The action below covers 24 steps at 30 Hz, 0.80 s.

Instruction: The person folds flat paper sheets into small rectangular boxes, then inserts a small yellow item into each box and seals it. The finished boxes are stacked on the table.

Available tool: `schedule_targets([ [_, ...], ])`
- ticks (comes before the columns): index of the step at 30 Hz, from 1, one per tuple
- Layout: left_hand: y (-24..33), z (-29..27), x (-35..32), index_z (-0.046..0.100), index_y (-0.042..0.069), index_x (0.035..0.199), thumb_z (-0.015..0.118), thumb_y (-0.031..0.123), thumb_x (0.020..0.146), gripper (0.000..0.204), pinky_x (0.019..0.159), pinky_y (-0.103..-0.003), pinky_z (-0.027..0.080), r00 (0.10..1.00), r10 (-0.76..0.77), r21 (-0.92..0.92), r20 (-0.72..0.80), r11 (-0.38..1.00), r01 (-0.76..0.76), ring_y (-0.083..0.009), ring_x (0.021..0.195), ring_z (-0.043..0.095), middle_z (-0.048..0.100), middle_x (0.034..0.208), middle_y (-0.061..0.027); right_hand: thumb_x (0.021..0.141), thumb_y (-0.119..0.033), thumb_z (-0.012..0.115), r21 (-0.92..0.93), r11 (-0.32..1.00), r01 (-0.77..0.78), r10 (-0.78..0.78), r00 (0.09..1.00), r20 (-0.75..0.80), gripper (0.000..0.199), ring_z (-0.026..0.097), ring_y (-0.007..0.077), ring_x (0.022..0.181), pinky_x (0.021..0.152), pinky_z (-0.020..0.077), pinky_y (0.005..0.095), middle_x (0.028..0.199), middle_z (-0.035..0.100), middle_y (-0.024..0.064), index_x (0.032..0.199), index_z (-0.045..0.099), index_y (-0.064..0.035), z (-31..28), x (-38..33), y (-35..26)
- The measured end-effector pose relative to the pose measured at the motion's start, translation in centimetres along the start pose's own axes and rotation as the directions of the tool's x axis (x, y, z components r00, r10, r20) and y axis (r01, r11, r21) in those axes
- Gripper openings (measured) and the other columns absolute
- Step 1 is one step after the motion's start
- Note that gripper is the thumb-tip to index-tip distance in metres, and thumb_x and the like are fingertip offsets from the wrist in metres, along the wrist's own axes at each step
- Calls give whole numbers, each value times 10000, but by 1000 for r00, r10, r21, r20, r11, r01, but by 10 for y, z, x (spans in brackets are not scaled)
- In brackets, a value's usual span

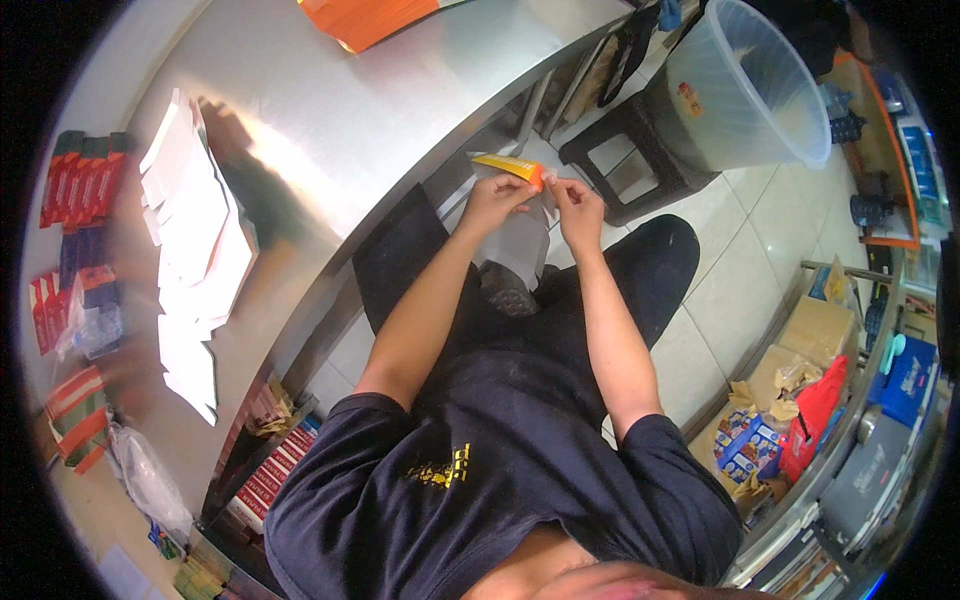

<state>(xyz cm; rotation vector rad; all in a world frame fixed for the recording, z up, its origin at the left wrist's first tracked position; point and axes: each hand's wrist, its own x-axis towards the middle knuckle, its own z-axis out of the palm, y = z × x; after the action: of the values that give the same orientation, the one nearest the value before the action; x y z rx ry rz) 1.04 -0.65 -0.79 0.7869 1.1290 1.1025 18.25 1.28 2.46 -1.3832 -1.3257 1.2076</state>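
Note:
Above my lap, my left hand (497, 203) is closed on a small yellow and orange packet (512, 166), flat and narrow; whether it is card or foil I cannot tell. My right hand (578, 210) pinches at the packet's orange end, fingertips pressed together beside the left ones. A small pale bit shows at those fingertips, too small to name. Below the hands, between my knees, hangs or stands a greyish, pale sheet-like thing (522, 245), partly hidden by my left hand and arm.
A metal table (350, 130) on the left bears white cut card pieces (195, 230) and an orange sheet (365, 18). Front right, a translucent tub (725, 110) rests on a dark stool (625, 165). A rack with cardboard boxes (815, 330) stands at the right.

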Motion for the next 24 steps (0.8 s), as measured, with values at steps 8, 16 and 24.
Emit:
schedule_targets([
  [8,-5,3,2,654,7,1059,677,162,976,177,766,-288,612,995,103,-56,-9,993,-104,-134,964,674,695,1073,-61,961,-194,705,-78,975,209,-207,978,32,216,667,114,825,731,536,265,943,728,64,976,735,20,1,0,-1],
  [16,9,4,-3,670,35,1025,690,225,973,198,728,-270,580,979,205,258,10,945,-201,-107,858,659,689,961,-24,936,-182,711,-191,950,246,-230,968,104,172,706,225,844,703,545,320,971,725,127,971,748,-18,-7,0,-6],
  [24,16,6,-14,723,28,1011,709,248,957,227,744,-266,536,986,160,342,-44,930,-136,-103,811,673,730,889,-26,950,-184,696,-234,930,284,-250,954,166,192,676,199,828,714,526,303,937,711,121,990,728,1,-12,3,-5],
])
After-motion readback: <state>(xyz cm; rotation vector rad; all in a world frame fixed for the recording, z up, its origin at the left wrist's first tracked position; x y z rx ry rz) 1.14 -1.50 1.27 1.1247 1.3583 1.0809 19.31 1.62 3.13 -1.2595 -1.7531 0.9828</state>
